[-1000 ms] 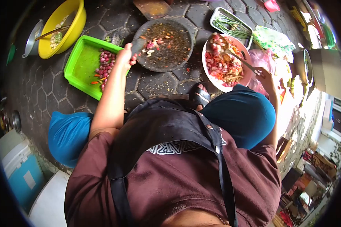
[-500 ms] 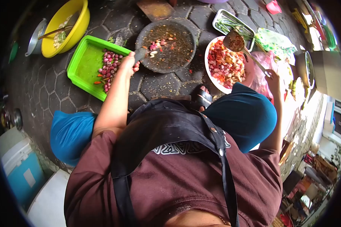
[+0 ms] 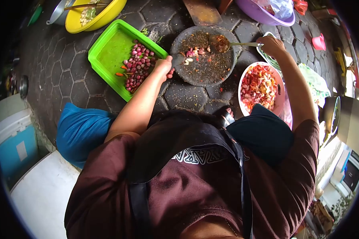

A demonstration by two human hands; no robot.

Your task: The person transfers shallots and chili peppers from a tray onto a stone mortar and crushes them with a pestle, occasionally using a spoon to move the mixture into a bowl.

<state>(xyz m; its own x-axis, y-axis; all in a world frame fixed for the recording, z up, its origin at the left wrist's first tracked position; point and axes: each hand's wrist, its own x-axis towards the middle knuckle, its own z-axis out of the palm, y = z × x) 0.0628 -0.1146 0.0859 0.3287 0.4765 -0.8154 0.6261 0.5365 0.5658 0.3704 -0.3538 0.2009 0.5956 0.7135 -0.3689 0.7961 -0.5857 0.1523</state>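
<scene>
My left hand [image 3: 163, 69] is closed round the dark stone pestle [image 3: 178, 60], beside the green tray's right edge and the mortar's left rim. In my right hand [image 3: 270, 45] is the handle of a ladle [image 3: 243, 44]. Its bowl, with reddish-brown paste, is over the right part of the round stone mortar [image 3: 203, 77]. Small red-and-white pieces and pale cloves lie in the mortar among dark residue. The green tray [image 3: 107, 44] holds small purple shallots [image 3: 139, 67] and a few orange-red chillies. Chopped red-and-white pieces [image 3: 259, 85] fill much of a pink basin [image 3: 240, 93].
A yellow basin [image 3: 107, 20] and a metal bowl [image 3: 58, 14] stand at upper left. The purple basin [image 3: 263, 16] holds plastic bags. A wooden board [image 3: 202, 12] lies beyond the mortar. Green-and-white plastic [image 3: 315, 81] and a pink dipper [image 3: 318, 42] are on the right.
My right hand has moved the ladle from above the pink basin, up and left, to the mortar. The view has shifted, and my left hand still grips the pestle.
</scene>
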